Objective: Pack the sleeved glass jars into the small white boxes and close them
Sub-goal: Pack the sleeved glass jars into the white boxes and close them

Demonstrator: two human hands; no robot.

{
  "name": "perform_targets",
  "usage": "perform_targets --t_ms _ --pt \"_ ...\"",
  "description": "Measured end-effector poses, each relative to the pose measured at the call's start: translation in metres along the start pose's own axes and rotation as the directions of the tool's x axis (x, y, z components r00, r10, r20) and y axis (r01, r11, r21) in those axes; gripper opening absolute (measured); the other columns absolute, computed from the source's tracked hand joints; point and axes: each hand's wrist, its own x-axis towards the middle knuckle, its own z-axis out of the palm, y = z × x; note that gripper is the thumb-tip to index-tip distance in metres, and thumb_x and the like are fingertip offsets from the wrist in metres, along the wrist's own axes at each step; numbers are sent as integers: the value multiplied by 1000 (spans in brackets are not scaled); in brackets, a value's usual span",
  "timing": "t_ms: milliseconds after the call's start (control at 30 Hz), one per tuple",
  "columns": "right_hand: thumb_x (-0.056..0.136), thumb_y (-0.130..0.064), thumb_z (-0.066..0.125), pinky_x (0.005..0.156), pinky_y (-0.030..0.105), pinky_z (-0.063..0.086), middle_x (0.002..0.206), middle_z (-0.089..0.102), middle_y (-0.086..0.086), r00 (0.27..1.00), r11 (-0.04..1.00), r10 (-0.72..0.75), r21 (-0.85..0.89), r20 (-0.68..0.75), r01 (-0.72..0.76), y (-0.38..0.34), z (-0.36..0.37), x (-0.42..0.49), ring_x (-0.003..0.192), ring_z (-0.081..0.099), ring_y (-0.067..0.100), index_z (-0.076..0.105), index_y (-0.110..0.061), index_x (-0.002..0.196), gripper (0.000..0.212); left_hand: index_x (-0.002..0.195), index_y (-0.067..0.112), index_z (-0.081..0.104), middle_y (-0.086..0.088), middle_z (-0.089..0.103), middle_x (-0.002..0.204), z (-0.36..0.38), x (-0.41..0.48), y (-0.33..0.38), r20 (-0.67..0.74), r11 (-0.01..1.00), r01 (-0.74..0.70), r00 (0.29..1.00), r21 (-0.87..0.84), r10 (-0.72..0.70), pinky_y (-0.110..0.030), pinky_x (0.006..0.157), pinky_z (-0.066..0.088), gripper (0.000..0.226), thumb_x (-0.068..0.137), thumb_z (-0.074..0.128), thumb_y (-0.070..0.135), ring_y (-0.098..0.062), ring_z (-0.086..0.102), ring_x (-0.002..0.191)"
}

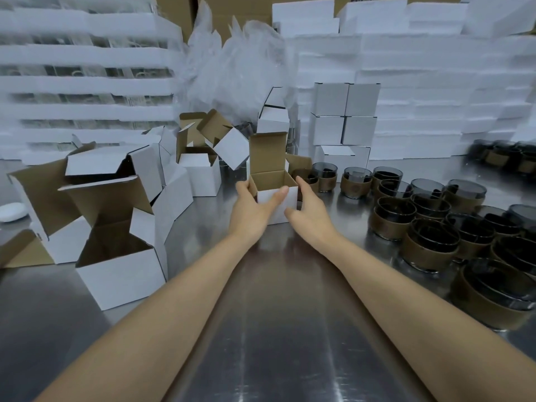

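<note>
So the biggest thing here is the shiny stainless steel table, which runs from the near edge all the way back. Behind it there's a wall of stacked flat white cartons, with a heap of crumpled clear plastic bags in the middle of it.

On the left side of the table sits a messy pile of open white cardboard boxes with brown insides, flaps sticking up every which way. On the right is a crowd of dark glass jars wearing brown sleeves, standing upright and packed close together, some touching. Further back, just right of centre, is a neat stack of closed white cube boxes.

Dead centre, the small white box with its brown lid flap standing straight up rests on the table, open. It looks empty as far as the inside shows. The person's left hand holds it with the thumb laid across the white front face and the fingers wrapped round the left wall. The right hand grips the other side, fingers along the right wall and thumb at the lower front corner.

A small white rounded object lies at the far left edge; can't tell what it is.
</note>
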Motion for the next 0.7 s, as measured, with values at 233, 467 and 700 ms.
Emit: perform_targets --t_ms 233,467,700 --pt "73 13 42 117 39 21 149 41 5 975 964 -142 -249 -169 97 18 -16 18 141 29 20 42 -16 143 76 122 21 32 3 56 117 -3 6 -6 -140 991 53 988 -125 -70 -23 82 42 83 65 85 47 -14 56 100" --pt "84 -4 52 116 43 9 153 28 0 983 841 -137 -538 -121 51 30 -17 27 145 9 22 32 -18 148 69 150 16 25 -2 31 148 -5 9 -9 -161 988 57 984 -146 -80 -29 109 34 87 82 74 38 -17 44 129" --pt "89 -18 66 110 43 31 139 32 10 985 960 5 -273 -174 -54 30 -19 26 129 35 29 52 -13 113 28 154 20 13 -2 31 154 -2 13 -11 -127 993 38 991 -111 -52 -36 116 27 63 100 46 19 -20 34 139"
